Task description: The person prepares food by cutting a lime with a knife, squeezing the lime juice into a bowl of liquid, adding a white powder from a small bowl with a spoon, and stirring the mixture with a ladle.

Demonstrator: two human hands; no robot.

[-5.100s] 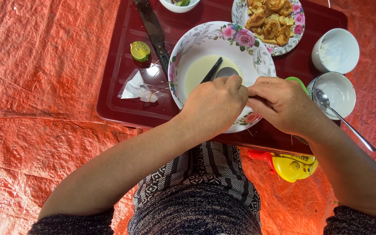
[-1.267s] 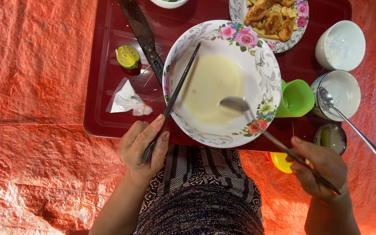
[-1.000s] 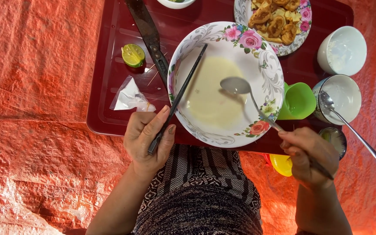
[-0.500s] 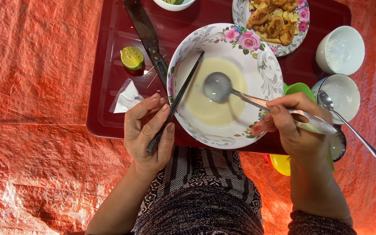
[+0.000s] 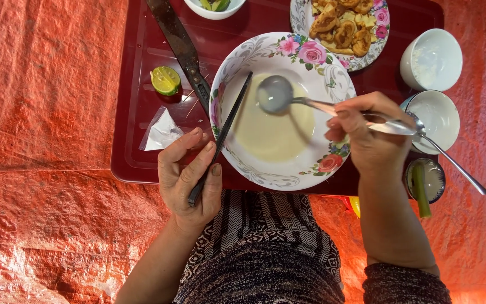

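A large white bowl with a flowered rim (image 5: 310, 50) sits on a dark red tray (image 5: 136, 129) and holds pale yellow batter (image 5: 274, 132). My right hand (image 5: 367, 135) grips a metal spoon (image 5: 277, 93) by its handle, the spoon's bowl lifted over the batter. My left hand (image 5: 189, 177) rests at the tray's near edge and holds black chopsticks (image 5: 226, 126), whose tips lie across the bowl's left rim.
On the tray lie a long knife (image 5: 178, 42), a cut lime half (image 5: 165, 80) and a torn clear packet (image 5: 161, 132). A flowered plate of fried pieces (image 5: 344, 28) and several small white bowls (image 5: 431, 59) stand to the right. Orange tarp (image 5: 40, 101) covers the floor.
My right hand has brought the spoon from outside the bowl's right rim to over the batter, moving left. My left hand with the chopsticks has stayed in place.
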